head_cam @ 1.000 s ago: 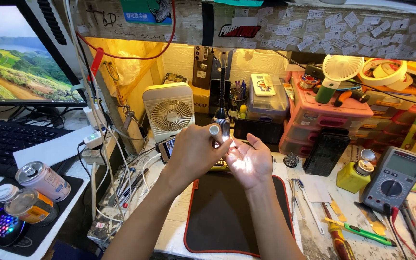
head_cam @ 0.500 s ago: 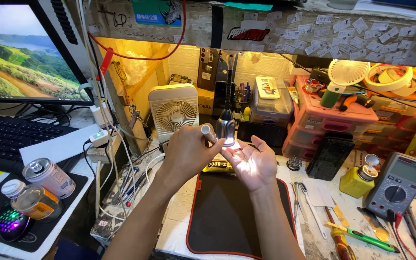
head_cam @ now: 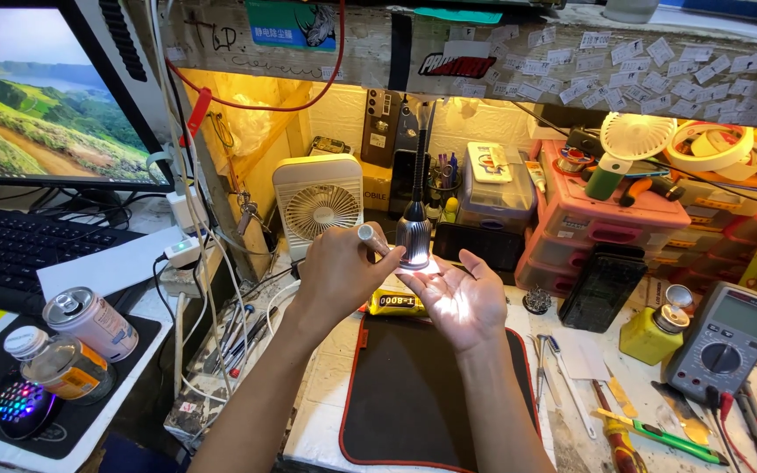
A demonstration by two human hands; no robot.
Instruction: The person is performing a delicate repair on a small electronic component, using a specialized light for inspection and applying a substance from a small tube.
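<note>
Gooseneck lamp unmoved, left hand still gripping small cylinder, right hand open beneath.

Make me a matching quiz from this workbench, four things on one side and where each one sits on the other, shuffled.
1 lamp
2 multimeter
3 can
4 black mat

A far left, beside the keyboard
B under the forearms
C above the right hand
D far right of the bench

Pairs: 1-C, 2-D, 3-A, 4-B
</note>
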